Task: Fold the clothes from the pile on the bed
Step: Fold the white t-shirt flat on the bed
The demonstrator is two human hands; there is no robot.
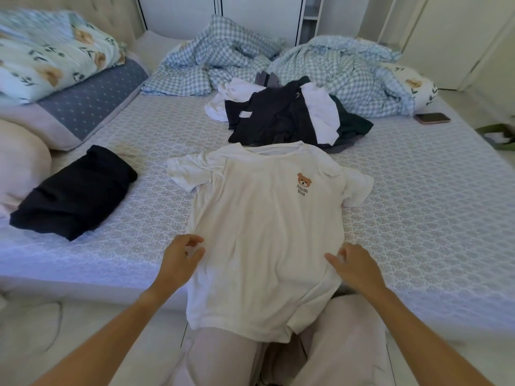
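Note:
A white T-shirt [264, 218] with a small bear print lies face up on the bed, collar away from me, its hem hanging over the mattress edge onto my knees. My left hand [181, 254] pinches its left side seam. My right hand [354, 263] rests at its right side seam, fingers curled on the cloth. Behind the shirt sits the pile of clothes [287, 115], dark and white garments mixed. A folded dark garment [75, 193] lies to the left.
Crumpled checked bedding [334, 65] fills the back of the bed [432, 196]. Pillows [55, 79] are stacked at the left. A phone [432, 117] lies at the right, near a green bag [498, 135] at the edge.

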